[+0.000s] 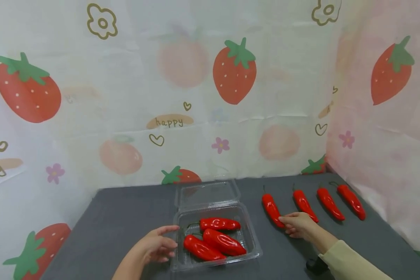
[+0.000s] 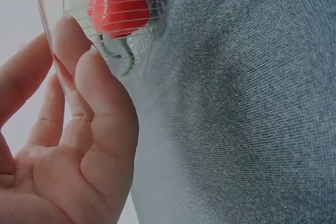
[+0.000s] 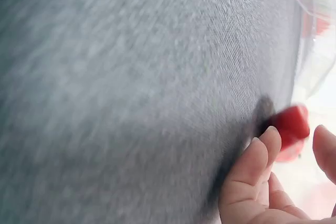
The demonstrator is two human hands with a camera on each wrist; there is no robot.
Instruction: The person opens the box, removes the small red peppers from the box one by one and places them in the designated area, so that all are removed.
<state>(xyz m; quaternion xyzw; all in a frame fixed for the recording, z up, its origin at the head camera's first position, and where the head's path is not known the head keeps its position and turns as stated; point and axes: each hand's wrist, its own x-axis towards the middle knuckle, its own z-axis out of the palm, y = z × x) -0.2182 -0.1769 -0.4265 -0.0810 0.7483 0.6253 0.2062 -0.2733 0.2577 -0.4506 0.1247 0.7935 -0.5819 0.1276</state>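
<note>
A clear plastic clamshell box (image 1: 253, 245) stands with its lid (image 1: 210, 193) folded back, holding three red chili peppers (image 1: 219, 223). My left hand (image 1: 157, 245) is at the box's left side, its fingers loosely bent and fingertips right at the clear wall (image 2: 50, 3). Through that wall a red pepper (image 2: 118, 3) with a green stem shows in the left wrist view. On the right, my right hand (image 1: 299, 225) reaches the lower end of a chili pepper (image 1: 271, 208). In the right wrist view, its thumb (image 3: 325, 150) stands apart from the pepper's tip (image 3: 291, 127), with the other fingers close beside it.
Three more red chili peppers (image 1: 302, 202) lie in a row on the dark grey table (image 1: 133, 214), right of the one at my hand. A small black object (image 1: 316, 266) sits below my right wrist. Strawberry-printed cloth (image 1: 133, 77) hangs behind and along both sides.
</note>
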